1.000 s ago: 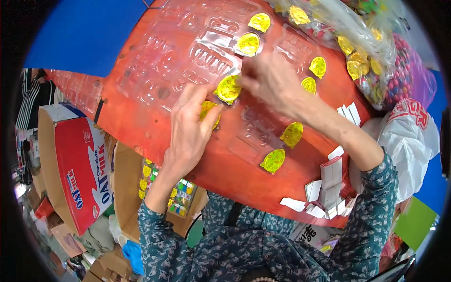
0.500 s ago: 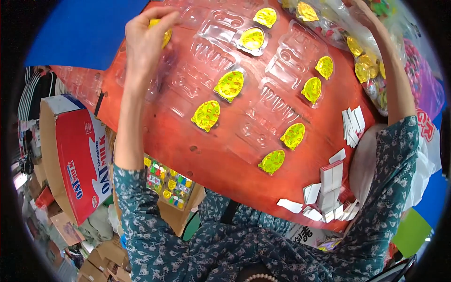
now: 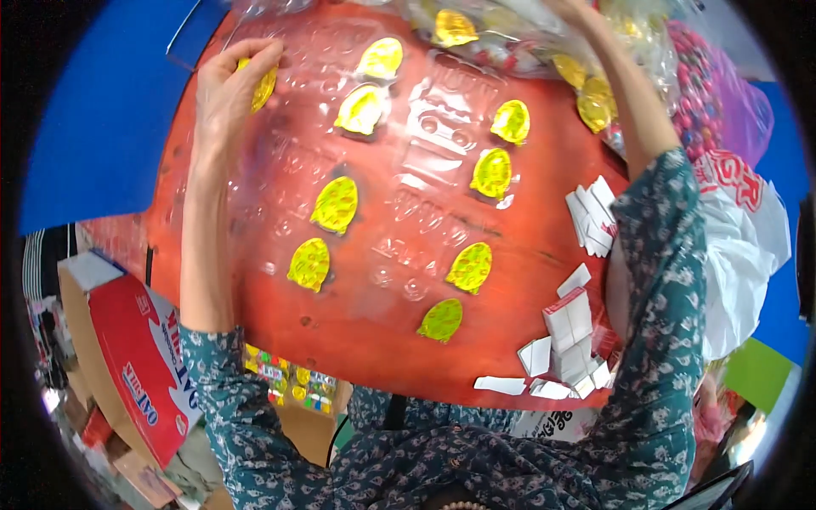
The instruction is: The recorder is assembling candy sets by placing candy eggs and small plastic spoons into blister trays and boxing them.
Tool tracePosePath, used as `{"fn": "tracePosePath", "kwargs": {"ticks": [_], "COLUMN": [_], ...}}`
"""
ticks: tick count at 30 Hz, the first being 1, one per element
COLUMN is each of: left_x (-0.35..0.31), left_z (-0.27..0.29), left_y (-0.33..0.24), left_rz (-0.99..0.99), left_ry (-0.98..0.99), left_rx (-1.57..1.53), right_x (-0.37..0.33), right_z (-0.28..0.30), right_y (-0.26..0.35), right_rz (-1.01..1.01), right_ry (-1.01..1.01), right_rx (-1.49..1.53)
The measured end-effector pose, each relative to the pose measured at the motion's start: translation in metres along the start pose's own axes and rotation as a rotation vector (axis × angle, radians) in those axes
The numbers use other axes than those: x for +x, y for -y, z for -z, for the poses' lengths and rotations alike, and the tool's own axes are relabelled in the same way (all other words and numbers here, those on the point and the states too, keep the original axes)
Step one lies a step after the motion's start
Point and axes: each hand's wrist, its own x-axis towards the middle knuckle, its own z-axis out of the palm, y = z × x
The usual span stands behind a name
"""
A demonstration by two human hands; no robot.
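Note:
At the far left of the red table (image 3: 340,357), the fingers of my left hand (image 3: 225,89) are pinched together. They appear to grip a shiny yellow foil piece (image 3: 265,89), partly covered by the hand. My right hand (image 3: 574,10) reaches to the top edge over a clear plastic bag (image 3: 510,42) holding more yellow foil pieces (image 3: 455,28); its fingers are out of sight. Clear moulded plastic trays (image 3: 438,127) lie in rows between my arms. Several rounded, patterned yellow foil pieces (image 3: 334,205) sit in pairs at the trays' right ends.
White folded cards (image 3: 569,323) lie in piles by the table's right edge. A white plastic bag (image 3: 731,272) and a purple bag of colourful beads or sweets (image 3: 701,93) are farther right. A red and white carton (image 3: 140,357) stands at lower left, near a box of small colourful items (image 3: 289,382).
The view has turned, so the table and trays sit farther left and lower. My left hand has moved slightly right across the table, with the yellow foil piece. My right hand stays at the bag.

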Motion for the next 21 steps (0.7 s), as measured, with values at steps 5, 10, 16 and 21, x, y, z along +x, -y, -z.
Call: {"fn": "tracePosePath", "kwargs": {"ticks": [5, 10, 16, 21], "left_x": [-0.006, -0.023, -0.011, -0.011], "left_z": [-0.043, 0.006, -0.09, -0.064], "left_y": [-0.011, 0.009, -0.032, -0.037], "left_rz": [0.029, 0.146, 0.077, 0.174], "left_ry": [0.11, 0.019, 0.249, 0.331], "left_rx": [-0.186, -0.007, -0.443, -0.621], "right_x": [0.119, -0.026, 0.007, -0.07], "right_z": [0.003, -0.135, -0.033, 0.045], "right_y": [-0.054, 0.12, -0.053, 0.08], "right_rz": [0.07, 0.216, 0.668, 0.194], "right_ry": [-0.125, -0.117, -0.7, -0.239], "right_rx": [-0.206, -0.023, -0.235, 0.235]}}
